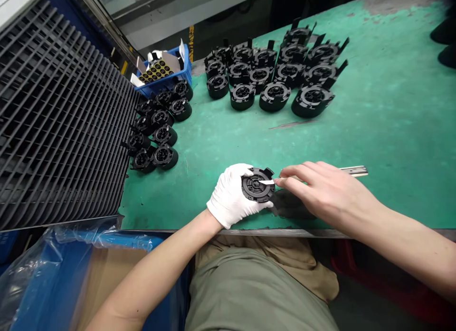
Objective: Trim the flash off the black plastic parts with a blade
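Black plastic disc (257,185) | in gloved left hand (228,195) | utility knife blade (268,182) touching face

Plastic parts (275,94) on workbench (392,108), slatted rack (60,117) left

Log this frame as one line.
left: white-gloved hand grips round black plastic part | right: bare hand holds metal craft knife against it

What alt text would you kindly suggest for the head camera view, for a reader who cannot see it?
A white-gloved left hand holds a round black part while the bare right hand puts a craft knife to it, on a worn green bench. Matching black parts stand beyond.
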`<act>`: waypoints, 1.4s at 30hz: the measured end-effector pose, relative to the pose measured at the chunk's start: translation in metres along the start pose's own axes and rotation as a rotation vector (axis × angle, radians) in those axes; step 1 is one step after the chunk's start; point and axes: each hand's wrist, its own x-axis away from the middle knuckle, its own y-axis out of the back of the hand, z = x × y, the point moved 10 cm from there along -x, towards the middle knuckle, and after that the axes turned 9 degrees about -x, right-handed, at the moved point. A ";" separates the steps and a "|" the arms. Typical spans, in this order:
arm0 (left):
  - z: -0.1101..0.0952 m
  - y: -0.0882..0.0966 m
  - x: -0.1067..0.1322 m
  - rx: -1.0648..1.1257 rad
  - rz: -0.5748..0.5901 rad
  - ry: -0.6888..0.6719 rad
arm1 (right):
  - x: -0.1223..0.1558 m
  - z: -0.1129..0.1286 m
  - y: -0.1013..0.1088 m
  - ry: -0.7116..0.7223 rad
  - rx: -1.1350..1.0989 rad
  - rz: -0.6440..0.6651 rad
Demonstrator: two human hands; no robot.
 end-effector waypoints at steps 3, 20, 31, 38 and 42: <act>0.001 -0.001 0.002 0.018 -0.013 -0.026 | 0.000 -0.001 0.000 -0.002 0.007 -0.003; -0.014 0.022 0.045 -0.122 -0.202 0.048 | 0.061 -0.013 -0.004 -0.545 -0.290 -0.177; -0.015 0.003 -0.006 0.055 0.364 -0.176 | 0.022 -0.025 -0.008 -0.048 -0.317 0.024; -0.027 -0.023 -0.018 0.032 0.478 -0.202 | -0.008 -0.016 -0.001 0.154 -0.263 0.048; -0.031 -0.017 -0.017 0.021 0.444 -0.228 | -0.004 -0.021 -0.005 0.113 -0.285 0.079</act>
